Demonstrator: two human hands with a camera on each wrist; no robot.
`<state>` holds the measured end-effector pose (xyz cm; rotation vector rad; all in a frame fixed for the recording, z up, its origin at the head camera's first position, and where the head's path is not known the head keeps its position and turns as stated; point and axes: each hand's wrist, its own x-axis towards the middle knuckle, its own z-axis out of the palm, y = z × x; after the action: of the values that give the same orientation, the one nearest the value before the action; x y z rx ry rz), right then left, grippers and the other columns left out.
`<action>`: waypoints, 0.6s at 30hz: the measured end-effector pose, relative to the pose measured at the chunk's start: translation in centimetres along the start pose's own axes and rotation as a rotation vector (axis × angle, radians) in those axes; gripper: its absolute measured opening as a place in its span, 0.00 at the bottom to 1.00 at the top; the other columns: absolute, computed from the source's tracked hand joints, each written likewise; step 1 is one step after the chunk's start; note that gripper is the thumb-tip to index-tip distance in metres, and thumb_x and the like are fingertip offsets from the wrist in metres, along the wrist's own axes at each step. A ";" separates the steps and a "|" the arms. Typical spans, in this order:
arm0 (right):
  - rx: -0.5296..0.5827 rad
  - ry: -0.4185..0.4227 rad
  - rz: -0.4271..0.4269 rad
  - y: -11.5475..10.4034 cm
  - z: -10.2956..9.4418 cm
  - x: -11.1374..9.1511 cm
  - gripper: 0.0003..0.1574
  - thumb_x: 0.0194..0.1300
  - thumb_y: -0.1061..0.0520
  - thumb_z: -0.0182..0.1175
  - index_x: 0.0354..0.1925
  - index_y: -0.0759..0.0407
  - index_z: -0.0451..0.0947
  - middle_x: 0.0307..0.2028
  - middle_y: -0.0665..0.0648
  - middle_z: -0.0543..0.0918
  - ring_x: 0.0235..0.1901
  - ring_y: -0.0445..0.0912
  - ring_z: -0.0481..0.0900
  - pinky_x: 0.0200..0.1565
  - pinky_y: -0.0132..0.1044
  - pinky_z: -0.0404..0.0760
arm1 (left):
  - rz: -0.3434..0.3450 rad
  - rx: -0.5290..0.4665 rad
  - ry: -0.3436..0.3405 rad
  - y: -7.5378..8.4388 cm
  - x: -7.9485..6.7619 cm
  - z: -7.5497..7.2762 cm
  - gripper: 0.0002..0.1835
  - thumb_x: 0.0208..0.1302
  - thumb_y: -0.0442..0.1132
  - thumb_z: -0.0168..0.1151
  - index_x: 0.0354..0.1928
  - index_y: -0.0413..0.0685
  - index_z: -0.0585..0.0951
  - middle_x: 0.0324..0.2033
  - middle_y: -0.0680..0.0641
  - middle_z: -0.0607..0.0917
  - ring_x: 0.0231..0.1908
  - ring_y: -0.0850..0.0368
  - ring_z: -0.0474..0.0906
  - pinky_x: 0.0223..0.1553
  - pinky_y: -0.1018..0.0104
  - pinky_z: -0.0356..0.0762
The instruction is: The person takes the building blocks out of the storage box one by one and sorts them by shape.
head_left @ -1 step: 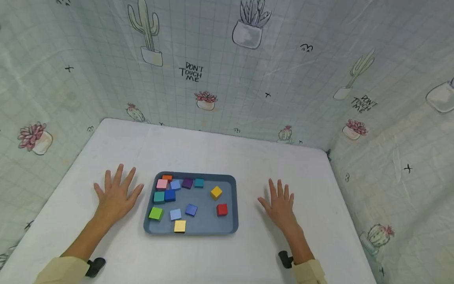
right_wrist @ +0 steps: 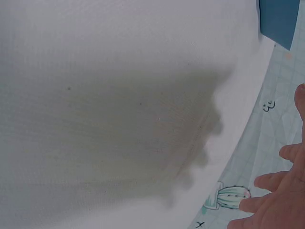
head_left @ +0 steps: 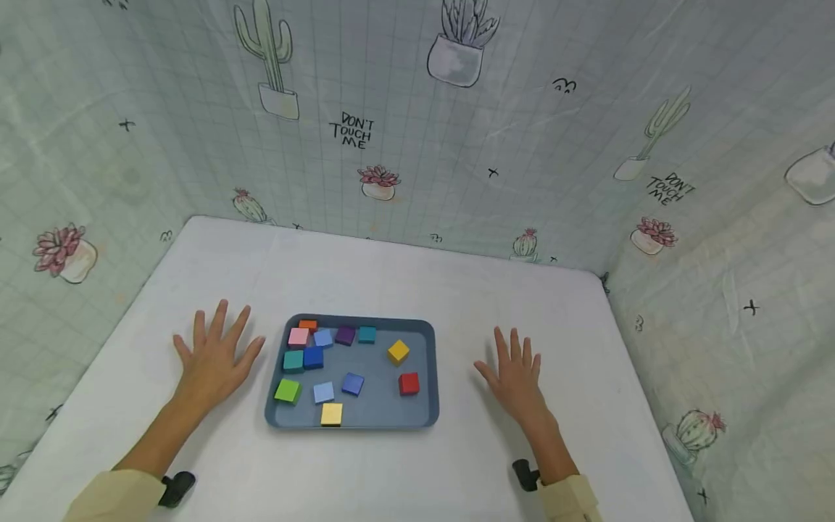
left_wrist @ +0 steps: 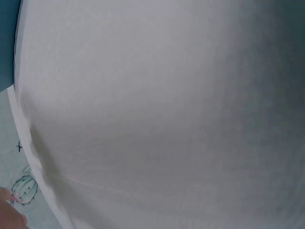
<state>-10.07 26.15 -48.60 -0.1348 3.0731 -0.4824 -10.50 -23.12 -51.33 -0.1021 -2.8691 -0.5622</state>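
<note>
Left hand [head_left: 212,370], right hand [head_left: 515,380]: fingers straight, spread, unmoved since earlier frame. Blue-gray tray [head_left: 378,408] of coloured cubes [head_left: 314,358], also unmoved, between thumbs, nearer left; wider white tabletop [head_left: 457,464] strip before right thumb. Far edge beyond fingertips.

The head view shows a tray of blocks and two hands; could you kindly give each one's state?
Left hand: empty, fingers spread.
Right hand: empty, fingers extended.
Tray: uncovered, partly filled.
Blocks: scattered inside the tray, some grouped towards its left side.
Red block: apart from the others.
</note>
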 end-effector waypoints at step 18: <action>0.116 0.038 -0.171 -3.4 -0.5 1.1 0.33 0.68 0.46 0.56 0.65 0.60 0.66 0.61 0.63 0.69 0.61 0.56 0.65 0.58 0.52 0.68 | 0.009 -0.276 0.069 1.9 0.4 0.0 0.35 0.65 0.43 0.57 0.71 0.41 0.57 0.64 0.32 0.61 0.59 0.34 0.63 0.54 0.38 0.66</action>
<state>-10.86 23.02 -47.14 -0.3915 3.0753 -0.6763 -10.71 -21.33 -50.49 -0.1363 -2.7070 -0.9382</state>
